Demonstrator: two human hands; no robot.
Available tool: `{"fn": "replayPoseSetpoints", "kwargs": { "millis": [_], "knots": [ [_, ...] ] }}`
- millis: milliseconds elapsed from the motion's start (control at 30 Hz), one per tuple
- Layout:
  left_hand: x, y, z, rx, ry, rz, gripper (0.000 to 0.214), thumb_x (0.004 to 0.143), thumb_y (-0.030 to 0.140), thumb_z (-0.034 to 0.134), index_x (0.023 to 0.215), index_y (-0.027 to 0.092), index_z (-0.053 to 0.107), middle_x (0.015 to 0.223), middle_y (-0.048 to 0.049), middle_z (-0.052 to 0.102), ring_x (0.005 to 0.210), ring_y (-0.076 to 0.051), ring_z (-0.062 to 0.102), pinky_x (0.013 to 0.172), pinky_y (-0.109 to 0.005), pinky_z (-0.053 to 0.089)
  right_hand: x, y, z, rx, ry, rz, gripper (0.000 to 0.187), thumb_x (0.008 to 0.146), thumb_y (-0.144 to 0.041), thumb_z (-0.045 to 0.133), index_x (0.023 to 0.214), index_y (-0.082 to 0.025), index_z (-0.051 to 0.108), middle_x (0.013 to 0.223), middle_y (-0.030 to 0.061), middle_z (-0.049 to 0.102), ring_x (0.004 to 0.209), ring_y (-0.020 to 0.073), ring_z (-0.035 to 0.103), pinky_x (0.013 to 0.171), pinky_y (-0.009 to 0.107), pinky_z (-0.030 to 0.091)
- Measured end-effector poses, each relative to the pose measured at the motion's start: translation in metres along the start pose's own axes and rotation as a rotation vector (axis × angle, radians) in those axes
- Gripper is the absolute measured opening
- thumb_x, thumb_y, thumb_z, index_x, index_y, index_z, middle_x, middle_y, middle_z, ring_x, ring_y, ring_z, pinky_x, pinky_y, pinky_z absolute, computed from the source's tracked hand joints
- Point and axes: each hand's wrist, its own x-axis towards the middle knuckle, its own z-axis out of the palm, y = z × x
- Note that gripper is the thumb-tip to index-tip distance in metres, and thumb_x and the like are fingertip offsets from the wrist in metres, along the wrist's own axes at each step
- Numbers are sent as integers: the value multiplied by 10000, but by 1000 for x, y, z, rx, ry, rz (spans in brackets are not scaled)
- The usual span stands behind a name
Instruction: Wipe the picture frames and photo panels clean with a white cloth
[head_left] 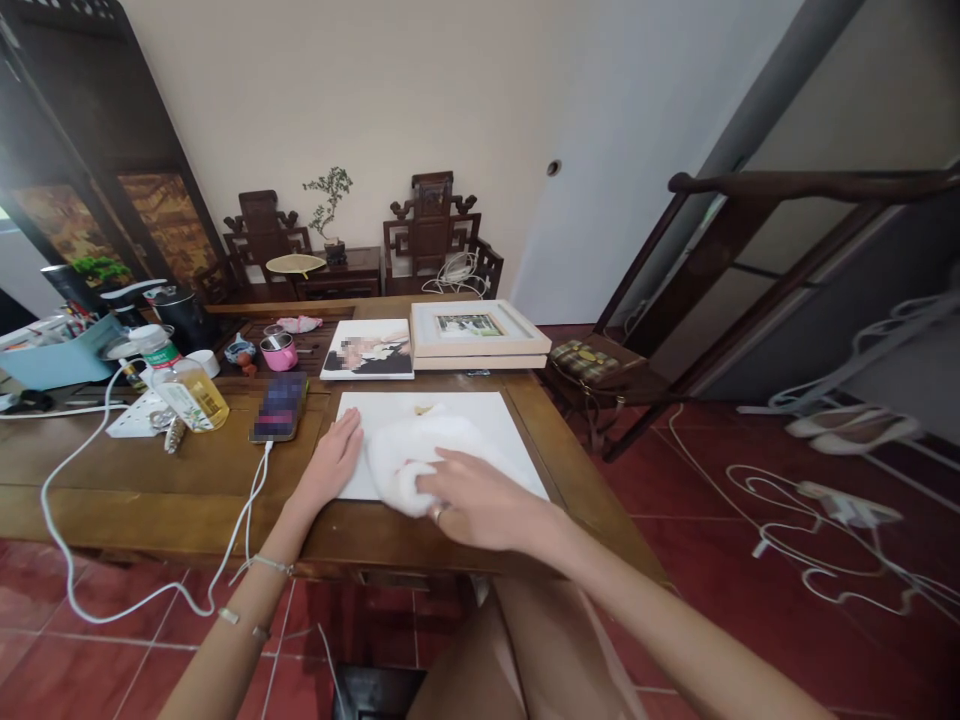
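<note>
A flat white board (495,420) lies on the wooden desk close in front of me. My left hand (335,458) rests with its fingers stretched out along the board's left edge. On the board lies a white, fluffy sheet of what looks like cotton wadding (427,440), and it covers much of the middle. My right hand (472,500), with a ring on one finger, is closed around a bunched white wad (409,488) at the near side of the sheet. A small yellowish piece (424,410) shows at the sheet's far edge.
Behind the board sit stacked picture frames (480,340) and a photo panel (367,350). To the left are a phone (279,408) on a white cable, a bottle of yellow liquid (184,385), a pink cup (278,350) and a blue box (64,350). A wooden chair (600,365) stands right.
</note>
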Motion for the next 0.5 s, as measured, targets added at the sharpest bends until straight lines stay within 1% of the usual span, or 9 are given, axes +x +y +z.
{"fn": "replayPoseSetpoints", "kwargs": {
  "millis": [67, 100, 133, 233, 300, 367, 433, 500],
  "knots": [
    [1, -1, 1, 51, -35, 9, 527, 940, 399, 312, 1312, 75, 501, 1433, -159, 429, 1372, -238, 339, 1147, -444, 232, 10, 18, -3, -26, 18, 104, 226, 778, -159, 469, 871, -188, 673, 869, 106, 693, 940, 302, 608, 801, 390, 452],
    [1, -1, 1, 67, -45, 16, 517, 941, 386, 314, 1310, 78, 503, 1431, -158, 431, 1374, -241, 334, 1146, -451, 231, 19, 27, -2, -17, 38, 146, 238, 793, -169, 459, 891, -183, 675, 870, 110, 694, 950, 312, 602, 787, 388, 452],
    [1, -2, 1, 77, -50, 24, 505, 941, 376, 315, 1307, 86, 509, 1427, -155, 438, 1373, -241, 336, 1144, -455, 233, 30, 34, -1, 3, 62, 176, 254, 807, -174, 448, 923, -180, 675, 898, 109, 698, 977, 314, 595, 801, 385, 449],
    [1, -2, 0, 81, -47, 39, 474, 940, 364, 322, 1291, 123, 531, 1417, -134, 461, 1365, -236, 354, 1141, -458, 243, 73, 48, 4, 68, 121, 204, 319, 860, -175, 401, 1065, -168, 645, 1101, 92, 676, 1064, 289, 570, 894, 373, 421],
    [1, -2, -1, 79, -45, 41, 464, 941, 355, 325, 1291, 133, 533, 1419, -124, 461, 1365, -233, 354, 1143, -457, 240, 103, 47, 7, 99, 148, 181, 337, 896, -164, 367, 1118, -159, 620, 1178, 76, 645, 1076, 265, 569, 924, 359, 416],
    [0, -1, -2, 75, -35, 47, 458, 940, 339, 327, 1299, 137, 526, 1421, -116, 461, 1365, -234, 354, 1147, -460, 229, 130, 42, 9, 129, 169, 145, 290, 928, -193, 394, 1115, -156, 612, 1162, 69, 638, 1038, 244, 584, 902, 362, 448],
    [0, 0, -3, 72, -25, 59, 444, 939, 323, 330, 1293, 150, 535, 1410, -106, 477, 1356, -236, 369, 1148, -461, 225, 148, 35, 12, 149, 192, 106, 255, 933, -278, 483, 1124, -153, 595, 1149, 61, 614, 1005, 236, 590, 861, 388, 487],
    [0, 2, -3, 73, -23, 64, 431, 937, 316, 332, 1275, 163, 553, 1396, -98, 496, 1345, -238, 386, 1147, -458, 229, 158, 31, 14, 157, 215, 88, 315, 906, -350, 553, 1149, -151, 575, 1165, 60, 581, 997, 242, 588, 835, 415, 507]
  ]
}}
